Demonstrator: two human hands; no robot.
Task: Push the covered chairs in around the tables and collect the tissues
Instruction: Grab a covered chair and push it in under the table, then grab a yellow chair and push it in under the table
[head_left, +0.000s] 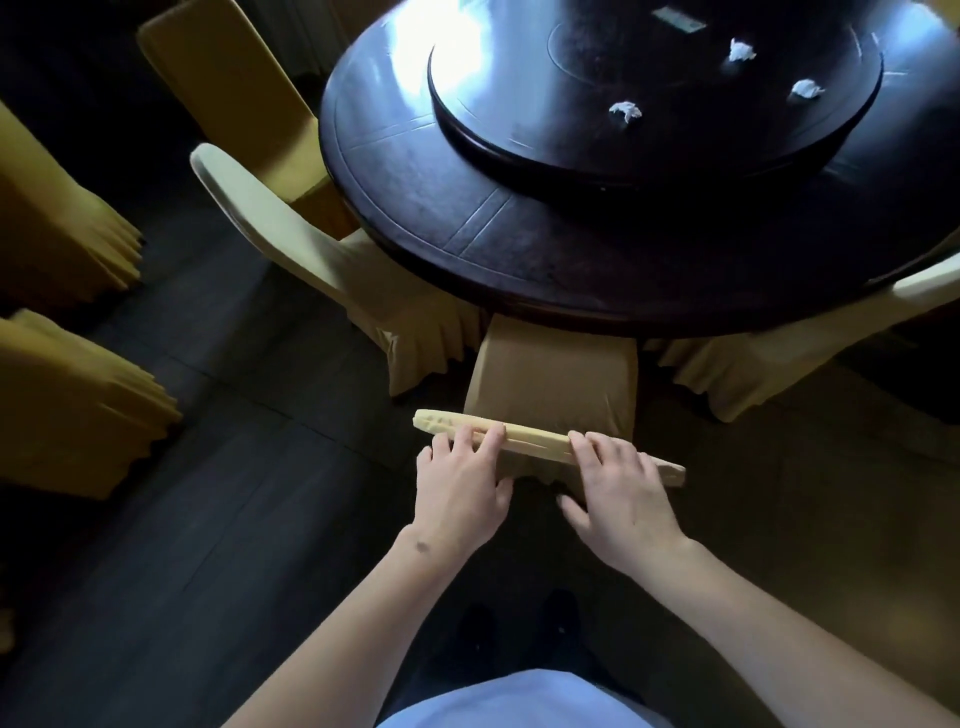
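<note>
Chair (553, 384) stands at the near edge of the round table (519, 249), seat partly under it. Left hand (462, 488) and right hand (618, 493) grasp the top of its backrest, fingers curled over. Three tissues (625, 111) lie on the turntable (519, 119), far right.

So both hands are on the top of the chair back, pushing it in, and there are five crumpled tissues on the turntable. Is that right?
Not quite: the head view shows three crumpled tissues on the turntable, not five. The rest holds: the left hand and right hand both rest on the chair back.
</note>
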